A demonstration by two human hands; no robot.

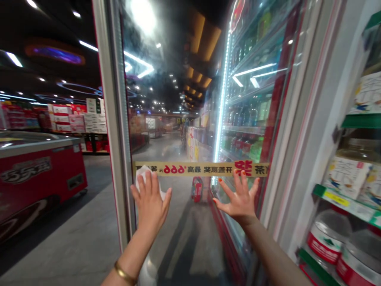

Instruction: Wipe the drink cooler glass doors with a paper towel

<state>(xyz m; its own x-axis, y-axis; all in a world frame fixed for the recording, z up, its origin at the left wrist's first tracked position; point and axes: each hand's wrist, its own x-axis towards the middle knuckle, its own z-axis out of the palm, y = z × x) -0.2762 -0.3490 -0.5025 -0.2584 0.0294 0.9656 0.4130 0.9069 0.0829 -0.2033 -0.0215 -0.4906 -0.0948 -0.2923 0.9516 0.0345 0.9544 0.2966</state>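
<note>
My left hand [149, 194] lies with fingers spread over a white cloth [144, 171], pressing it flat against the glass door [178, 222]. The cloth shows around the fingertips and beside the thumb; the rest is under the palm. My right hand [239, 194], with orange nails, is spread wide at the same glass and holds nothing. Both hands are just below a gold strip [202, 169] with red and black lettering that looks mirrored. A hazy patch shows on the upper glass.
Through the glass, a lit drinks cooler [247, 119] holds shelves of bottles. At right, shelves carry large jars [347, 171] and clear red-labelled containers [327, 236]. A red chest freezer [38, 174] stands at left, with stacked boxes [77, 117] behind it.
</note>
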